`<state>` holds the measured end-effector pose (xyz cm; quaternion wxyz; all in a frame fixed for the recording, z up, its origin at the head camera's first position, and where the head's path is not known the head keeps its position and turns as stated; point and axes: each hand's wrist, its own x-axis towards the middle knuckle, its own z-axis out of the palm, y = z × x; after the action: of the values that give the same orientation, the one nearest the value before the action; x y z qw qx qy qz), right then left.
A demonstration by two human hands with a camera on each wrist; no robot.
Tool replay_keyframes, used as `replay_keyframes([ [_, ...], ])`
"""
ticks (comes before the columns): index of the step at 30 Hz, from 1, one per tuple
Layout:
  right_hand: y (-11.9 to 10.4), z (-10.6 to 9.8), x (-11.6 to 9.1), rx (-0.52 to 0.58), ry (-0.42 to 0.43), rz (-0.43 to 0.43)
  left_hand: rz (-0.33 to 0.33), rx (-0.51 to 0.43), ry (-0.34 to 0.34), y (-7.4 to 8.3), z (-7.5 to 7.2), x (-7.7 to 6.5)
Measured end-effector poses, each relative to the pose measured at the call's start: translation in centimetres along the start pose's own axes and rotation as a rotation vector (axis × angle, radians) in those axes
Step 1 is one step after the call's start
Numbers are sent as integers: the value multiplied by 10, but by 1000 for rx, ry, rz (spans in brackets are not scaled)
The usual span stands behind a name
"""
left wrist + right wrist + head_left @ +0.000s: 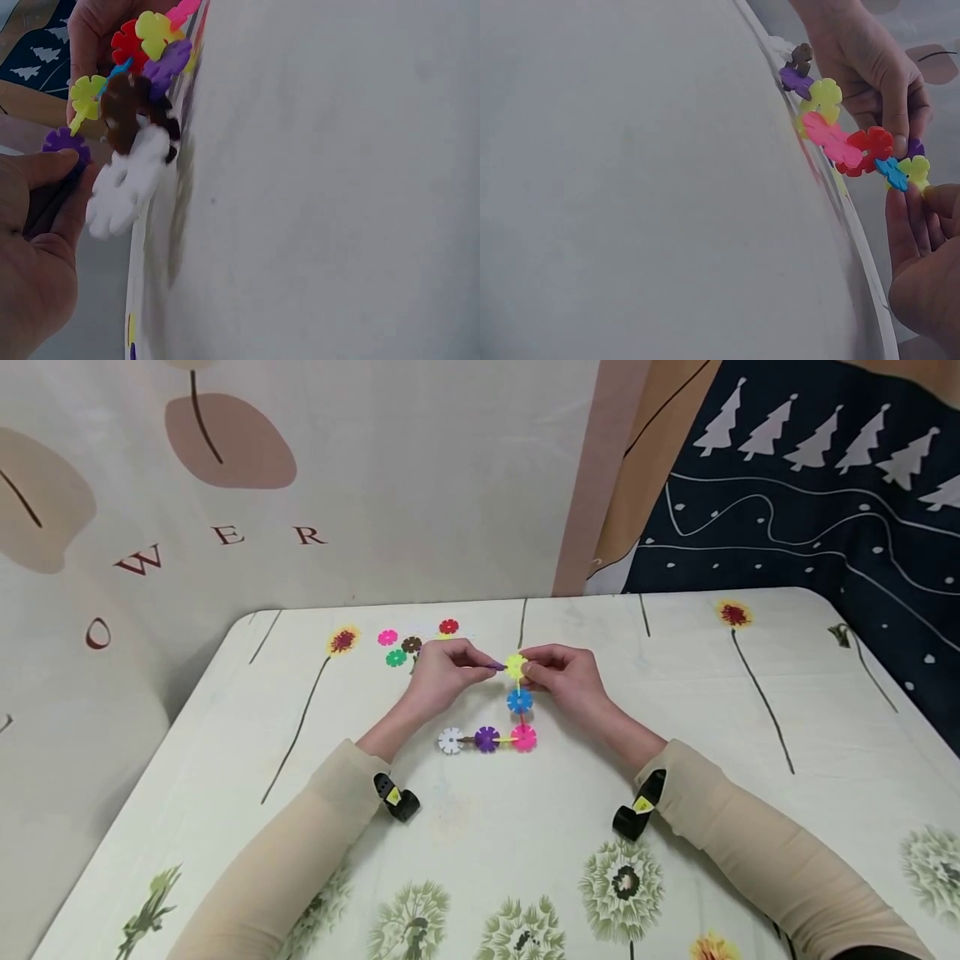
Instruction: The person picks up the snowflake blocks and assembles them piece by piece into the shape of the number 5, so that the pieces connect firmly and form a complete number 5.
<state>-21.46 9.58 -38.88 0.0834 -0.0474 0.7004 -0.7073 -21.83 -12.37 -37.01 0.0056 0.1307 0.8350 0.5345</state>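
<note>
My left hand pinches a purple snowflake disc between thumb and fingertips. Opposite it, my right hand grips the yellow snowflake disc at the far end of a linked chain. The purple disc's edge meets the yellow one's left side in the head view. From there the chain runs toward me through a blue disc and a red one to a pink disc. It then turns left through a yellow link, a purple disc and a brown disc, ending in a white disc.
Loose discs lie beyond my left hand, among them a pink one, a green one, a brown one and a red one. A flower-printed cloth covers the table, whose far edge meets a hanging curtain.
</note>
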Motion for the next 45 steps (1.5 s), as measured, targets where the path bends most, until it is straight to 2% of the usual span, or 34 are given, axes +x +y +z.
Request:
replay_keyframes([
  [18,0,1,4,88,-24,65,5,11,80,-1,7,-2],
  [24,1,-1,4,103,-53,65,-9,11,67,0,6,-2],
  [31,1,1,5,107,-48,63,-11,24,62,1,5,-2],
  [41,1,0,5,56,-59,53,2,119,-20,1,-4,-3],
  [45,1,-2,4,35,-74,52,1,117,-48,1,-7,-5],
])
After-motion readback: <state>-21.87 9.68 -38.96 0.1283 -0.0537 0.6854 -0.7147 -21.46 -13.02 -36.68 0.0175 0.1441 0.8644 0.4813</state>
